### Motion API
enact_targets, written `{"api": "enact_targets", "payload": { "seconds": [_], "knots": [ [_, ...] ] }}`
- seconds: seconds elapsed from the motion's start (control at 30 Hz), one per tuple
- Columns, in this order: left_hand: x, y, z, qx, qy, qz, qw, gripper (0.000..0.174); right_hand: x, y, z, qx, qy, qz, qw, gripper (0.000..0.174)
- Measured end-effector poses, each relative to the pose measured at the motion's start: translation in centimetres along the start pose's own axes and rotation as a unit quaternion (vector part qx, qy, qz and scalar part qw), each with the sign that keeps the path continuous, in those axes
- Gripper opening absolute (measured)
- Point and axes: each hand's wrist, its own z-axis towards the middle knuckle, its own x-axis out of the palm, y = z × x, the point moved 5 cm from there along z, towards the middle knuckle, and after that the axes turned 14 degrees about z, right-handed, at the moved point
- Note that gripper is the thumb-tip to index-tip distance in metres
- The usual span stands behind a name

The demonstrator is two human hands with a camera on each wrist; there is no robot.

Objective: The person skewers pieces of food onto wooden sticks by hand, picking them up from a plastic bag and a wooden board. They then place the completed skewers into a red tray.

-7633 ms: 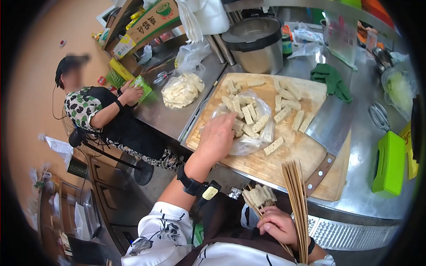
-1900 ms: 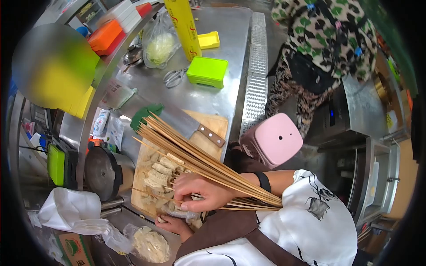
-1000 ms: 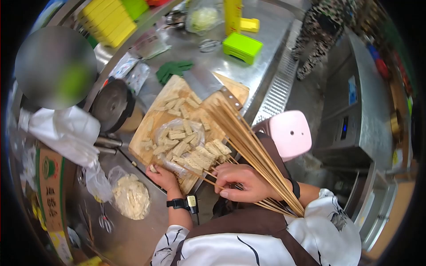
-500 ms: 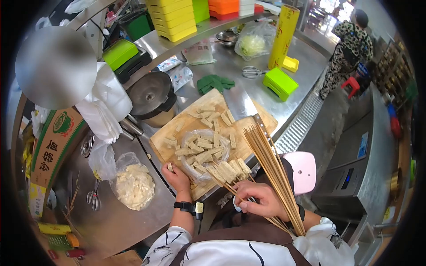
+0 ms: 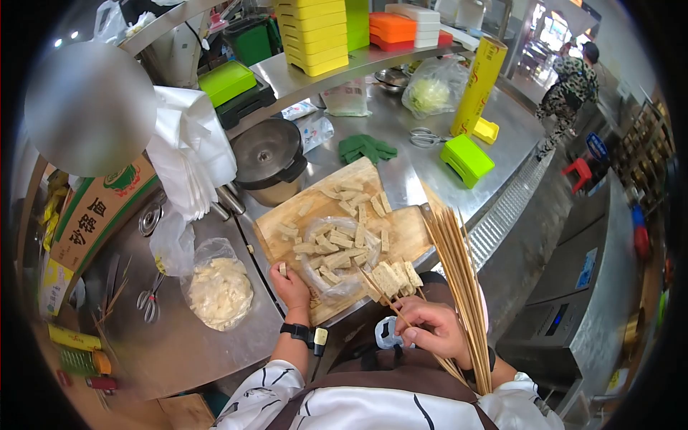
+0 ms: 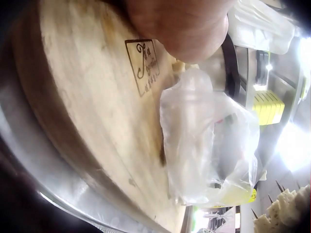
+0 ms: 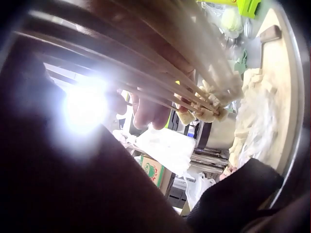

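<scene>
My left hand (image 5: 292, 288) is at the near left edge of the cutting board (image 5: 344, 309), pinching a small spongy tofu strip (image 5: 282, 269). In front of my waist, my right hand (image 5: 432, 330) grips bamboo skewers whose tips carry several threaded tofu strips (image 5: 390, 278). A thick bundle of bare bamboo skewers (image 5: 459, 287) stands along that wrist, points upward. More loose tofu strips (image 5: 337, 244) lie in and around a clear plastic bag (image 5: 342, 290) on the board. In the left wrist view, fingers (image 6: 180, 24) hang close over the board; the strip they pinch is hidden there.
A cleaver (image 5: 408, 179) lies at the board's far right, beside a green cloth (image 5: 367, 148). Left of the board sit a bag of pale food pieces (image 5: 221, 294) and scissors (image 5: 148, 304). A lidded pot (image 5: 269, 154) stands behind. Another person (image 5: 573, 89) is at the far right.
The head view has swung round and back. My left hand has left the pile with a tofu strip for the board's near left edge. The other person has moved to the far right.
</scene>
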Motion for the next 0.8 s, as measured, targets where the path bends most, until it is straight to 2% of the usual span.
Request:
{"api": "enact_targets", "payload": {
  "seconds": [0.2,0.4,0.5,0.8],
  "knots": [
    [0.1,0.5,-0.2,-0.041,-0.001,-0.003,0.999,0.021,0.3,-0.7,1.4,0.036,0.045,0.0,0.998,0.01],
    [-0.2,0.0,-0.1,-0.015,-0.026,-0.003,1.0,0.019,1.6,-2.6,2.9,0.093,0.08,0.018,0.992,0.013],
    [-0.2,0.0,-0.2,-0.015,-0.02,-0.008,1.0,0.02,1.8,-3.1,3.0,0.093,0.099,0.02,0.99,0.012],
    [0.1,0.2,-0.1,-0.012,-0.031,-0.003,0.999,0.022,0.0,-1.8,2.1,0.067,0.054,0.004,0.996,0.011]
  ]
}}
